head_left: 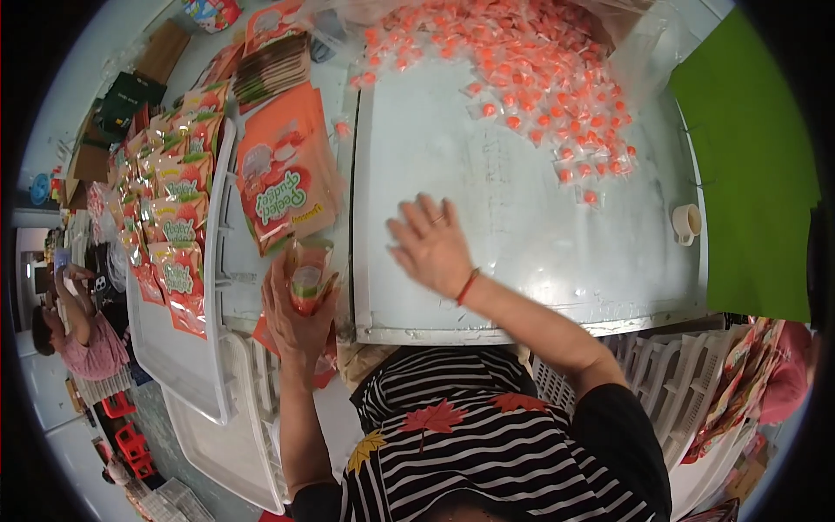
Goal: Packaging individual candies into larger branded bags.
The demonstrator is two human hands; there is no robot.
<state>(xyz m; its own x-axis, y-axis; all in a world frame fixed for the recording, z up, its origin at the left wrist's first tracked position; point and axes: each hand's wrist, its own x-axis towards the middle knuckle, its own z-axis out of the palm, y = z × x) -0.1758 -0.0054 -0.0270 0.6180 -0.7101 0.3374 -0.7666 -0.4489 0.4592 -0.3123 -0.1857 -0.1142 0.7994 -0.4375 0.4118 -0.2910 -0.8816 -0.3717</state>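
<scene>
Your left hand (300, 317) grips an open orange pouch (309, 274) while your empty right hand (430, 248), fingers spread over the bench (522, 261), seems mid-fill and needs to gather wrapped candies (531, 78) beyond it.

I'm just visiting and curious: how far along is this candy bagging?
Done: filled orange pouches stand in rows in the white tray on the left. In hand: the left hand holds one pouch, while the open right hand lies on the metal table. Left: a big heap of wrapped orange candies and a stack of flat empty pouches.
</scene>
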